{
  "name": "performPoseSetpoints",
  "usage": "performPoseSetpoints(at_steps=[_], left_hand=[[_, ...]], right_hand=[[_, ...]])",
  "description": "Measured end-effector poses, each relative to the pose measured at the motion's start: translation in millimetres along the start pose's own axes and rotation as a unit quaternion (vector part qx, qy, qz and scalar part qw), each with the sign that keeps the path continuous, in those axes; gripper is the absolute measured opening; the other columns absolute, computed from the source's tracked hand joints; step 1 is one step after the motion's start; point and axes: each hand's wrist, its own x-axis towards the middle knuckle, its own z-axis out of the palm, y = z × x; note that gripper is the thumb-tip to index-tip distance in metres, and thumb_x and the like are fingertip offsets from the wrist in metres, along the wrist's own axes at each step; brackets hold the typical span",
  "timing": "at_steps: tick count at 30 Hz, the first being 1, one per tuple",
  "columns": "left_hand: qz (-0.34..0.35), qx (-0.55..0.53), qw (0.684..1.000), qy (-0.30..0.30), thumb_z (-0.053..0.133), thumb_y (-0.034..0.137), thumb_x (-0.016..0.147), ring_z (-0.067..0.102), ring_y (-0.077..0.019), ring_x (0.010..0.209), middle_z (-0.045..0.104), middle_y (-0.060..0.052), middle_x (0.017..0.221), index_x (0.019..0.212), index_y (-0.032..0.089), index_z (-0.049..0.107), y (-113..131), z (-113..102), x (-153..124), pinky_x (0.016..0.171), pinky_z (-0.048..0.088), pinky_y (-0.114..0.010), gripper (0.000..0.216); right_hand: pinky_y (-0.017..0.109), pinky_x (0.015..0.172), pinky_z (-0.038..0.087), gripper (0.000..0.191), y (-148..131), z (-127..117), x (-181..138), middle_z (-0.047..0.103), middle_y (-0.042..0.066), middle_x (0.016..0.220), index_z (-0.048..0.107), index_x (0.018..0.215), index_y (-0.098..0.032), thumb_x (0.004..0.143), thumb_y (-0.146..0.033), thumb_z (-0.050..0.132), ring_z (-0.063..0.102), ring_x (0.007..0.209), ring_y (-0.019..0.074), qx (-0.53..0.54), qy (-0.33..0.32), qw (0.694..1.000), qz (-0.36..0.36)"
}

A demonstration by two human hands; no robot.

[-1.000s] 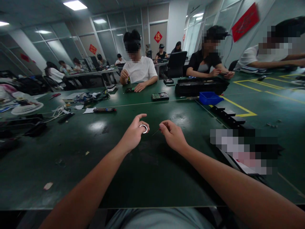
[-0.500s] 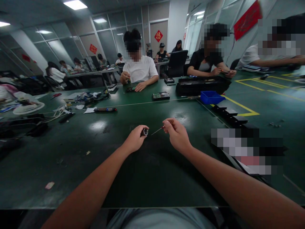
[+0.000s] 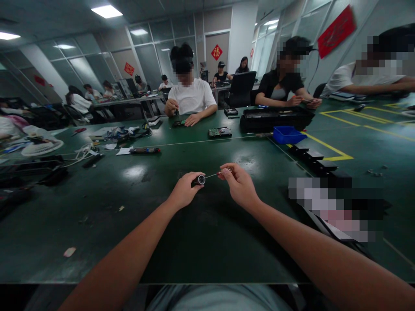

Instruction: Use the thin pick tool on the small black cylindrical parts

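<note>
The left hand (image 3: 184, 191) is closed around a small dark cylinder (image 3: 200, 179), thumb and fingers curled about its body so that only the bright ringed end shows, facing right; the cylinder is held just above the green counter (image 3: 194, 242), near its middle; the right hand (image 3: 239, 186) pinches a thin tool (image 3: 214, 175) with a reddish grip between thumb and fingertips, its other fingers folded in; the tool's slim metal shaft points left and its tip sits at the ringed end of the cylinder, though whether it touches cannot be told; the two hands are close together, apart only by the length of the shaft.

Farther back on the counter lies a circuit board (image 3: 220, 132); to its right stands a blue bin (image 3: 287, 134) beside a long black tray (image 3: 275, 117); a row of black blocks (image 3: 311, 155) runs along the right; a person in a white shirt (image 3: 193, 99) sits across the counter, hands on a small part.
</note>
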Motion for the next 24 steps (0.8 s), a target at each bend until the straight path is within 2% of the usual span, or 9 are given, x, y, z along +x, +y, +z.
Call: performPoseSetpoints(at_steps=[5, 7, 9, 12, 14, 18, 20, 24], left_hand=[[0.004, 0.004, 1.000, 0.004, 0.066, 0.016, 0.087, 0.059, -0.0245, 0.116, 0.067, -0.006, 0.122, 0.124, 0.023, 0.064, -1, -1, -1, 0.105, 0.042, -0.044, 0.038], [0.001, 0.007, 1.000, 0.005, 0.066, 0.017, 0.087, 0.059, -0.0246, 0.116, 0.067, -0.006, 0.122, 0.124, 0.023, 0.064, -1, -2, -1, 0.105, 0.042, -0.044, 0.038], [0.002, 0.010, 1.000, 0.006, 0.066, 0.017, 0.087, 0.059, -0.0246, 0.116, 0.067, -0.006, 0.122, 0.124, 0.023, 0.064, -1, -2, -1, 0.105, 0.042, -0.044, 0.038], [0.012, 0.019, 1.000, 0.008, 0.067, 0.019, 0.086, 0.059, -0.0249, 0.116, 0.067, -0.006, 0.122, 0.124, 0.024, 0.065, -2, -3, -1, 0.105, 0.041, -0.044, 0.038], [0.010, 0.024, 1.000, 0.008, 0.067, 0.019, 0.086, 0.059, -0.0254, 0.116, 0.067, -0.006, 0.121, 0.124, 0.025, 0.065, -2, -4, 0, 0.104, 0.042, -0.044, 0.038], [0.012, 0.030, 0.999, -0.001, 0.067, 0.019, 0.087, 0.059, -0.0258, 0.114, 0.068, -0.006, 0.121, 0.124, 0.025, 0.065, 0, -4, 0, 0.102, 0.042, -0.045, 0.038], [0.024, 0.034, 0.999, -0.009, 0.067, 0.019, 0.087, 0.060, -0.0257, 0.112, 0.068, -0.006, 0.119, 0.124, 0.025, 0.065, -1, -2, -1, 0.101, 0.043, -0.045, 0.037], [0.036, 0.037, 0.999, -0.008, 0.067, 0.021, 0.087, 0.060, -0.0251, 0.110, 0.068, -0.006, 0.118, 0.125, 0.025, 0.065, -4, 0, -1, 0.100, 0.043, -0.043, 0.038]], right_hand=[[0.034, 0.076, 0.051, 0.022, -5, -3, 0, 0.074, 0.005, 0.087, 0.063, 0.098, -0.021, 0.096, -0.040, 0.051, 0.070, 0.082, 0.0198, -0.052, 0.011, 0.999, -0.007], [0.031, 0.064, 0.047, 0.027, -10, -5, 0, 0.070, 0.002, 0.074, 0.065, 0.088, -0.022, 0.095, -0.045, 0.053, 0.065, 0.068, 0.0177, -0.112, 0.013, 0.994, -0.010], [0.029, 0.054, 0.038, 0.038, -13, -7, 1, 0.060, -0.001, 0.058, 0.060, 0.069, -0.022, 0.092, -0.052, 0.056, 0.055, 0.054, 0.0150, -0.168, 0.025, 0.985, -0.012], [0.029, 0.051, 0.033, 0.048, -14, -9, 2, 0.050, -0.003, 0.049, 0.052, 0.056, -0.023, 0.090, -0.056, 0.057, 0.047, 0.048, 0.0131, -0.206, 0.037, 0.978, -0.021], [0.029, 0.052, 0.035, 0.042, -13, -8, 2, 0.054, -0.002, 0.053, 0.058, 0.063, -0.023, 0.092, -0.053, 0.056, 0.050, 0.050, 0.0139, -0.200, 0.025, 0.979, -0.026], [0.030, 0.062, 0.046, 0.021, -12, -6, 0, 0.070, 0.002, 0.075, 0.068, 0.091, -0.022, 0.092, -0.039, 0.055, 0.064, 0.066, 0.0177, -0.133, -0.025, 0.990, -0.031], [0.031, 0.064, 0.047, 0.021, -13, -5, -2, 0.071, 0.003, 0.079, 0.067, 0.096, -0.022, 0.092, -0.038, 0.054, 0.066, 0.070, 0.0184, -0.115, -0.041, 0.992, -0.031], [0.031, 0.059, 0.043, 0.034, -15, -4, -3, 0.066, 0.002, 0.068, 0.068, 0.093, -0.022, 0.098, -0.046, 0.044, 0.062, 0.060, 0.0174, -0.145, -0.041, 0.988, -0.022]])
